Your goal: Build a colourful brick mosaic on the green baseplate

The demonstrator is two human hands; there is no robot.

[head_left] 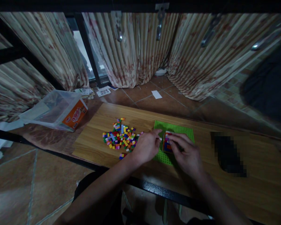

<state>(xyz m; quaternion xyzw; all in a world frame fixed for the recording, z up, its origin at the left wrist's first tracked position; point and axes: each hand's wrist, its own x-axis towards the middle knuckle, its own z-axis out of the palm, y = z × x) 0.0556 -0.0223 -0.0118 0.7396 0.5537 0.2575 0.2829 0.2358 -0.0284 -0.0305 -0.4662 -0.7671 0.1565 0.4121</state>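
Observation:
A green studded baseplate (189,130) lies on the wooden table, partly covered by my hands. On it stands a small block of toy bricks (166,144), with red, blue and white showing. My right hand (186,153) is closed at this block, its thumb and fingertips on the upper right part. Just left of the block, my left hand (147,145) pinches a small white brick (159,138) between thumb and fingers. Beyond my left hand spreads a pile of loose coloured bricks (120,136). A few joined bricks (122,155) lie close to my left forearm.
A clear plastic bin (53,107) with an orange label stands left of the wooden table (91,131). A pixelated dark object (228,154) lies at the right. Metal hooks (159,29) hang from a black bar overhead. Striped curtains (135,50) hang behind. Papers (156,94) lie on the tiled floor.

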